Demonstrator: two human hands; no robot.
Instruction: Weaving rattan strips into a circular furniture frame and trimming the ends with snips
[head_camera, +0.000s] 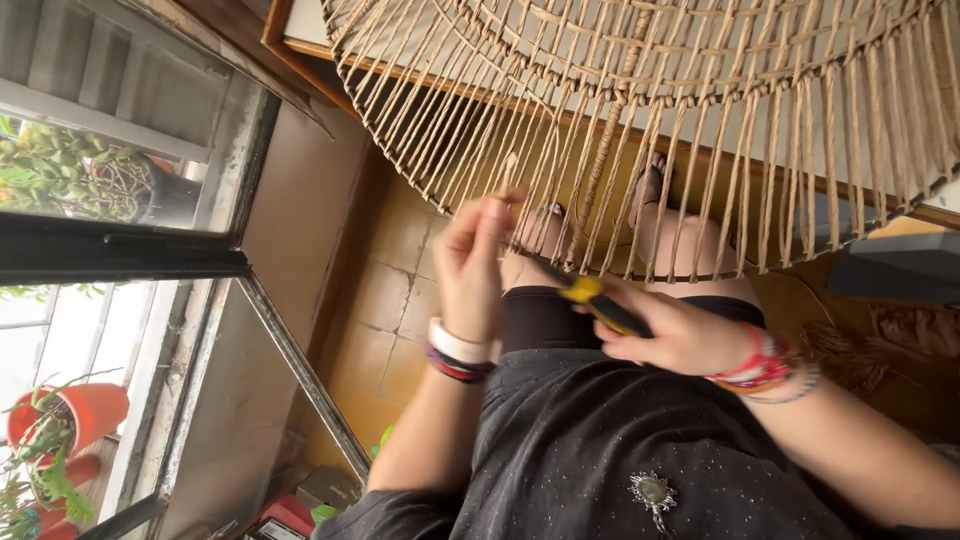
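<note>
Pinching one tan woven macramé cord (508, 175) with my left hand (472, 262); my right hand (668, 330), at 3 o'clock, fist closed around a yellow-black utility knife (592, 297)

From where I watch, the hanging cords (640, 150) of the woven piece fill the whole upper middle, close-set with only thin slits between them, and my left hand (475, 262) pinches one at their lower edge while my right hand (672, 335), closed on a yellow-and-black tool (598, 300), sits just below them. I see open room left of the left hand, over the tiled floor (385, 310), until the window frame (230, 270) blocks that side. Under both hands my lap (600, 440) closes the way down, and bare feet (600, 225) stand behind the cords.
</note>
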